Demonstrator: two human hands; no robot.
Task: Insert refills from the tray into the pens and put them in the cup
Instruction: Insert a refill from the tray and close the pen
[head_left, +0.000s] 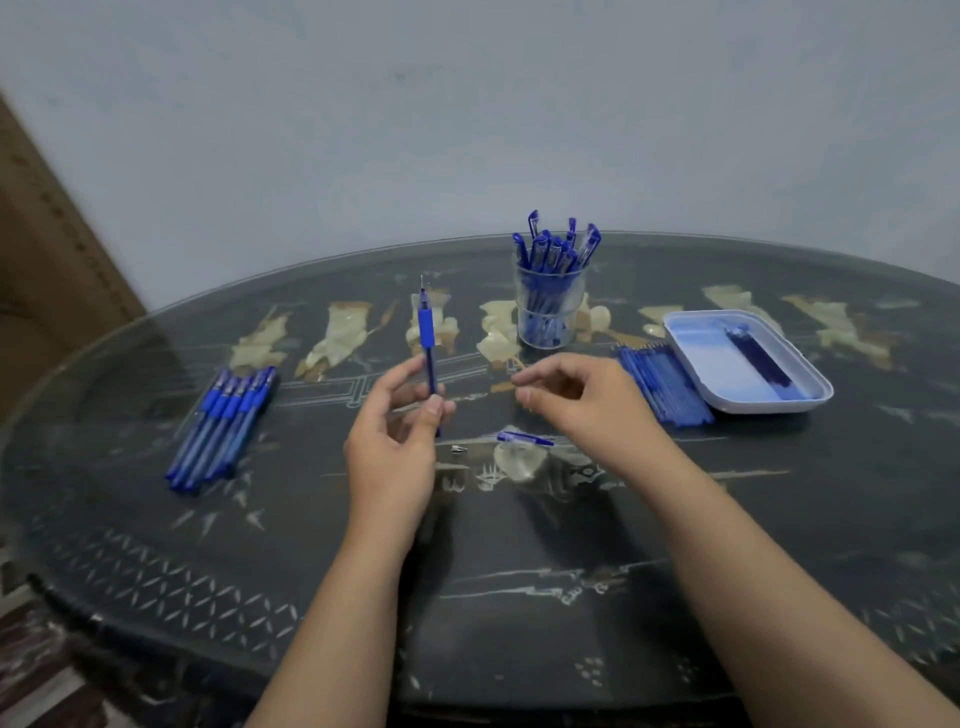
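Left of the cup (550, 312), my left hand (395, 447) pinches 1 pen (427, 332) upright, refill (422, 288) apparently seated. Right hand (576, 400): grip curled, contents indiscernible. Next, I'd fit the metal tip (458, 449).

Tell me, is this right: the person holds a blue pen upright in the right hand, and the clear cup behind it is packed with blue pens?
Not quite. In the head view the blue pen is held upright in the left hand, not the right hand, which is beside it. The clear cup behind it is packed with blue pens.
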